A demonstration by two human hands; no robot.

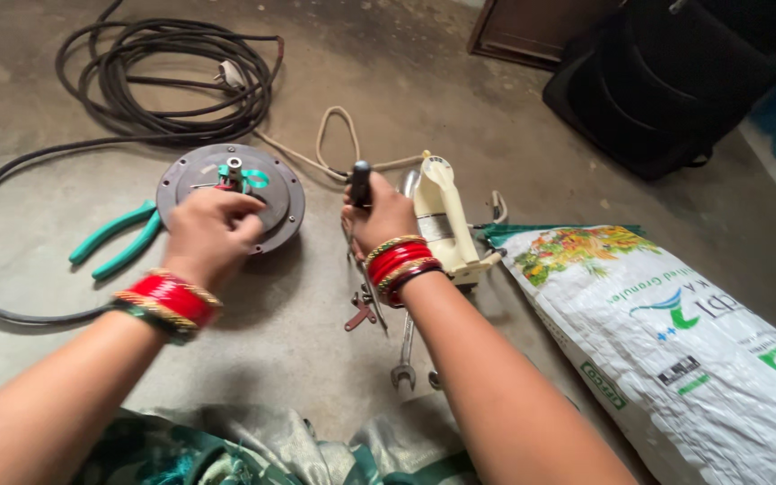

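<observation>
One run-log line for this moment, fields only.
left hand: on round motor plate | right hand: grips black tool handle | pliers: floor, left of plate | spanner: floor, near right wrist

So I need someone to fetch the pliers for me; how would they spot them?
Start at the round grey metal disc on the concrete floor, where the left hand rests. Just left of it lie the pliers with green handles, the only green-handled tool, apart from the bare steel spanners.
</observation>
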